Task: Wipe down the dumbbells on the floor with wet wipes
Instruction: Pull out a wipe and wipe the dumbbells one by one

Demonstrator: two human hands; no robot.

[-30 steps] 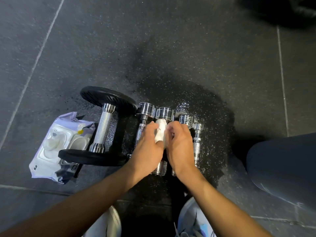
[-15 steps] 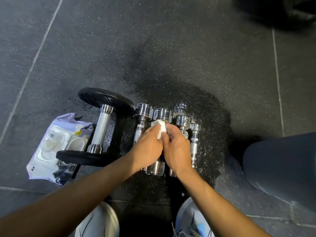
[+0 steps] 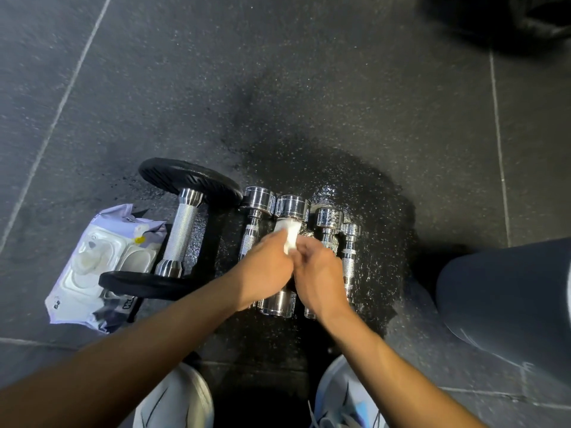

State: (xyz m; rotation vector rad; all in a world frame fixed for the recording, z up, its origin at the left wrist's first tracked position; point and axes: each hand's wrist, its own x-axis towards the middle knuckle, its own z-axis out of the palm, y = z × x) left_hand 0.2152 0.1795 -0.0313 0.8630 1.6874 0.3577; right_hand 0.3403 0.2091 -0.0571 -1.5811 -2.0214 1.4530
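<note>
Several chrome dumbbells lie side by side on the wet dark floor. A white wet wipe (image 3: 289, 234) is wrapped around the handle of the second chrome dumbbell (image 3: 292, 206). My left hand (image 3: 266, 267) and my right hand (image 3: 319, 278) meet over that handle, both pinching the wipe. The handle itself is hidden under my hands. A thinner chrome dumbbell (image 3: 259, 199) lies to its left, two smaller ones (image 3: 329, 218) (image 3: 350, 251) to its right. A big dumbbell with black plates (image 3: 182, 233) lies further left.
An open pack of wet wipes (image 3: 102, 267) lies at the left, partly under the black-plated dumbbell. My white shoes (image 3: 179, 400) are at the bottom edge. My knee in grey fabric (image 3: 506, 304) is at the right. A dark object (image 3: 537, 17) sits at the top right.
Both hands have slid a little toward the dumbbell's far end, and the wipe now bunches closer to the far head.
</note>
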